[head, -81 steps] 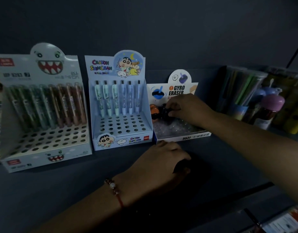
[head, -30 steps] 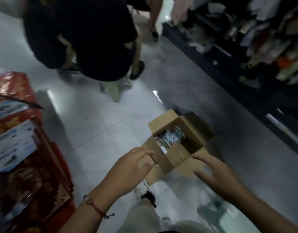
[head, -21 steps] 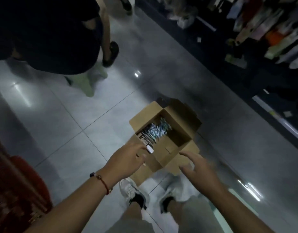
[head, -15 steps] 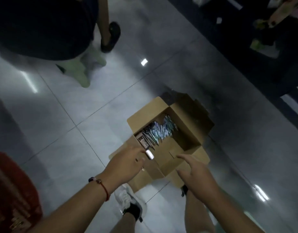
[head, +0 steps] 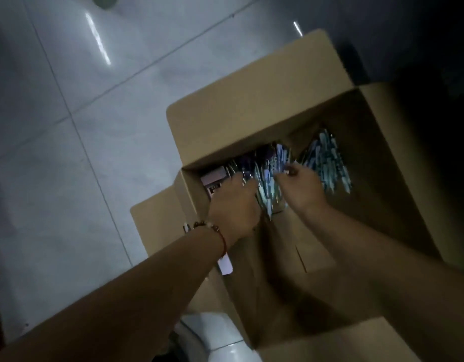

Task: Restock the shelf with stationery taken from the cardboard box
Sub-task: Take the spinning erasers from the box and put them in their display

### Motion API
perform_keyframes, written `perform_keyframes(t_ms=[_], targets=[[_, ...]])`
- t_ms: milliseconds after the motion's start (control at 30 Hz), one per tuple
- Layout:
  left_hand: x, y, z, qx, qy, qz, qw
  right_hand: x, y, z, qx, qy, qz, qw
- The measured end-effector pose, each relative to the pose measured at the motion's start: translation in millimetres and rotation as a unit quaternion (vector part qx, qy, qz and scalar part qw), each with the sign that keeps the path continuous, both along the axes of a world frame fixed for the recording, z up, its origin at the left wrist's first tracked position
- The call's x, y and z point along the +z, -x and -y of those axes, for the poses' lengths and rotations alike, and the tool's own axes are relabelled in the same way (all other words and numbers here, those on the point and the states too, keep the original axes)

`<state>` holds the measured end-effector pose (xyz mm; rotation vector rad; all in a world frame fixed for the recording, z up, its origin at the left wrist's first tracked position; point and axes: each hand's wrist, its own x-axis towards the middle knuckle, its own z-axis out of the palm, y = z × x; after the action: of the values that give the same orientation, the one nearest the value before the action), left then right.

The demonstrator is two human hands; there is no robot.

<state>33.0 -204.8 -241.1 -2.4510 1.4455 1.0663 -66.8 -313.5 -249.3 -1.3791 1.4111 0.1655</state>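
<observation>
Brown cardboard frames both hands, which are down inside the open cardboard box (head: 251, 108) on the tiled floor (head: 68, 152). The left hand (head: 235, 205), with a red cord bracelet (head: 218, 231) at the wrist, lies over the near end of a heap of wrapped pens (head: 267, 173); its fingers are bent down among them, but motion blur and dim light keep me from saying whether its grip has closed on any. The right hand (head: 301, 189) shows thumb and forefinger drawn together at the top of the same heap, a narrow pinching grip that seems to be on one or more pens, though the contact itself is smeared. A second bundle of pens (head: 327, 163) rests just beyond the right hand, against the far wall of the box.

As for progress, I judge this to be the fetching stage: stock is being gathered from the box and nothing is lifted clear yet. Plenty of pens remain, so several more trips to the shelf look likely.

The shelf is out of view entirely. A small pale packet (head: 215, 178) by the left wall is half covered by the left hand and unreadable. The box's right side falls into shadow, its near flap is cut off by the frame's bottom edge, and a white object (head: 212, 335) below, perhaps a shoe, is only partly seen.
</observation>
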Motion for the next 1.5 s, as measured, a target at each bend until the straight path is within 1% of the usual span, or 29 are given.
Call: perform_keyframes(t_ms=[100, 133, 233, 333, 400, 533, 567, 600, 633, 667, 700, 767, 833, 933, 1033, 1133, 1233, 1300, 1367, 1400, 1500], targets=[[-40, -4, 17, -0.055, -0.02, 0.134, 0.989, -48, -24, 18, 0.003, 0.011, 0.022, 1.0], [-47, -4, 23, -0.058, -0.024, 0.162, 0.985, -61, -32, 22, 0.007, 0.013, 0.031, 0.999], [-65, 1, 36, -0.029, -0.023, 0.192, 0.981, -86, -47, 26, -0.004, 0.05, 0.032, 0.998], [-76, -3, 40, -0.011, 0.01, 0.205, 0.979, -96, -47, 28, -0.041, 0.071, 0.038, 0.996], [-77, -8, 40, 0.003, 0.05, 0.176, 0.983, -93, -40, 28, -0.077, 0.065, 0.054, 0.993], [-60, 0, 27, 0.054, 0.122, 0.038, 0.99, -66, -8, 20, -0.192, -0.021, 0.095, 0.976], [-50, 4, 23, 0.098, 0.126, -0.015, 0.987, -54, 3, 17, -0.216, -0.048, 0.098, 0.97], [-37, 8, 20, 0.167, 0.121, -0.086, 0.975, -41, 15, 12, -0.239, -0.075, 0.099, 0.963], [-21, 12, 17, 0.248, 0.107, -0.163, 0.949, -26, 27, 7, -0.263, -0.101, 0.097, 0.955], [-3, 16, 14, 0.327, 0.084, -0.231, 0.913, -10, 37, 2, -0.29, -0.128, 0.098, 0.943], [16, 21, 10, 0.392, 0.06, -0.277, 0.875, 7, 46, -4, -0.317, -0.154, 0.103, 0.93], [56, 28, 0, 0.469, 0.028, -0.317, 0.824, 44, 60, -13, -0.36, -0.191, 0.111, 0.906], [100, 32, -8, 0.52, 0.024, -0.347, 0.78, 86, 68, -21, -0.385, -0.204, 0.11, 0.893], [176, 29, -18, 0.557, 0.032, -0.401, 0.726, 160, 69, -28, -0.409, -0.211, 0.113, 0.881], [273, 23, -20, 0.573, 0.039, -0.455, 0.681, 254, 61, -33, -0.399, -0.224, 0.122, 0.881], [396, 4, -18, 0.565, 0.03, -0.524, 0.636, 372, 50, -35, -0.364, -0.216, 0.142, 0.895], [535, -19, -27, 0.548, 0.036, -0.595, 0.587, 516, 37, -44, -0.342, -0.189, 0.162, 0.906], [624, -37, -44, 0.531, 0.043, -0.632, 0.562, 609, 28, -58, -0.324, -0.159, 0.19, 0.913], [700, -53, -67, 0.521, 0.036, -0.656, 0.545, 690, 20, -79, -0.292, -0.127, 0.223, 0.921], [731, -61, -80, 0.512, 0.031, -0.662, 0.546, 725, 15, -91, -0.279, -0.112, 0.242, 0.922], [800, -81, -118, 0.484, 0.045, -0.658, 0.575, 802, -5, -129, -0.267, -0.098, 0.293, 0.913]])
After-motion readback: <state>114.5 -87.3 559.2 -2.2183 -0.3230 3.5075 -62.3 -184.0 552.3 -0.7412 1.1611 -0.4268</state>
